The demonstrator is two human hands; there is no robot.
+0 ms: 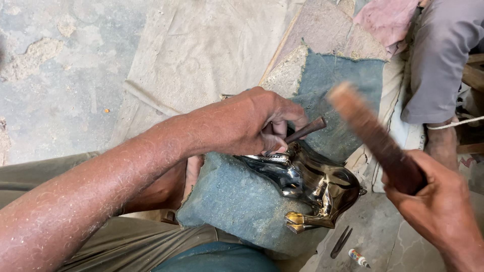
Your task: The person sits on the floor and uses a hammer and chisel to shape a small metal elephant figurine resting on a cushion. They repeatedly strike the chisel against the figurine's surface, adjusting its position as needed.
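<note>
We see a shiny metal figure [312, 189] lying on a blue cloth pad [237, 201]. The pad sits on the person's lap. The figure looks like a small animal made of bright metal, with gold-coloured bits at its lower end.

The left hand [252, 123] is just above the figure, at its upper end. The fingers are curled tight around a thin dark metal punch [305, 130]. The punch is tilted. Its low tip is hidden behind the fingers, so we cannot tell if it touches the figure. The heel of this hand rests near the top edge of the pad.

The right hand [436, 201] is off to the right of the figure, a little apart from it. It is closed in a fist around a wooden stick [373, 133]. The stick points up and to the left, and its top end is blurry. It is above the figure and near the top of the punch, but not touching either one.

On the floor just below the figure lie two thin dark metal tools [341, 242] and a small tube [359, 258]. Another person's leg in grey cloth [438, 60] is at the top right.
</note>
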